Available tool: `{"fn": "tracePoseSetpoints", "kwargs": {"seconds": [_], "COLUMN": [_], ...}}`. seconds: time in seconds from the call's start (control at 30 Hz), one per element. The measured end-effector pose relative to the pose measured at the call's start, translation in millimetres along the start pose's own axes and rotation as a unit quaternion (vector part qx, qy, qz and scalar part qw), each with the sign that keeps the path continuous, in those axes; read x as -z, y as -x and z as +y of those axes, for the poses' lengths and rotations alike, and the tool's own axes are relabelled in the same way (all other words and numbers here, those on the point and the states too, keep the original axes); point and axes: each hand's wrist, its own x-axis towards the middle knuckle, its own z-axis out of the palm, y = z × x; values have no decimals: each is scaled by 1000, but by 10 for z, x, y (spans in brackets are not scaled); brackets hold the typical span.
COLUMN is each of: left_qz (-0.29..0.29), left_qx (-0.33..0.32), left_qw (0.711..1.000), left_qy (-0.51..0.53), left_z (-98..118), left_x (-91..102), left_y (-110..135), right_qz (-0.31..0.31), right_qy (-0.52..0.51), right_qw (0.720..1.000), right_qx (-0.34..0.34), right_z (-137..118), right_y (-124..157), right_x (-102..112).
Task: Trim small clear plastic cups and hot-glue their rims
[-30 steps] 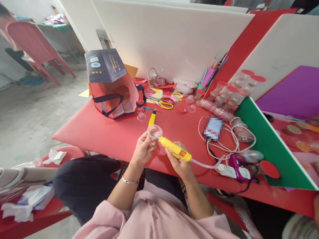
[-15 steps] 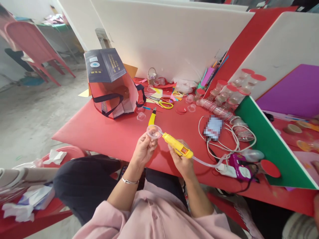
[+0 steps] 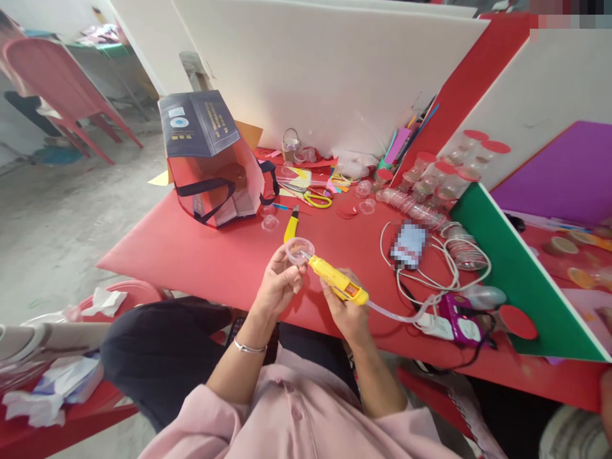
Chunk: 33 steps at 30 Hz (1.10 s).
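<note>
My left hand [image 3: 281, 280] is closed on a small clear plastic cup [image 3: 299, 250], its round rim turned up toward me. In my right hand [image 3: 348, 307] is a yellow hot glue gun [image 3: 337, 279]. The metal nozzle of the gun lies at the near right rim of the cup; whether it touches cannot be made out. A glue stick [image 3: 392, 313] sticks out of the gun's back end. Just beyond the cup lies a yellow utility knife [image 3: 292, 224] on the red table [image 3: 229, 255].
A dark-topped bag [image 3: 215, 166] stands at the left. Scissors [image 3: 318, 196], paper scraps and clear cups lie at the back. On the right are a phone [image 3: 409, 245] with white cables, a purple power strip [image 3: 461, 322], stacked cups [image 3: 415, 209] and a green divider [image 3: 521, 287].
The cup has shifted slightly right and tilted, and my left fingers have changed their hold on it. The glue gun has moved slightly left, its nozzle now over the cup's rim.
</note>
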Motion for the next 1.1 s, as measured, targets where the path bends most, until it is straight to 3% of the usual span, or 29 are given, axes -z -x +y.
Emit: {"fn": "tracePoseSetpoints", "kwargs": {"seconds": [0.2,0.33,0.5,0.67,0.8,0.93,1.1], "left_qz": [41,27,43,31,32,16,21], "left_qx": [-42,-40,-37,-33,-30,-28,-28], "left_qw": [997,997,996,996,996,996,995], "left_qy": [-45,-54,-62,-73,-79,-81,-88], "left_z": [-42,-21,-9,-5,-1,-5,-2], "left_x": [-11,-23,-30,-25,-18,-1,0], "left_y": [-10,-2,-9,-3,6,9,7], "right_qz": [-36,0,-45,-9,-38,-11,-43], "right_qy": [-9,29,1,34,13,35,6], "right_qw": [999,1000,998,999,998,999,999], "right_qx": [17,0,32,23,43,3,27], "right_z": [33,83,58,74,90,99,109], "right_y": [26,5,19,12,8,12,17], "right_x": [8,55,74,78,93,116,134]}}
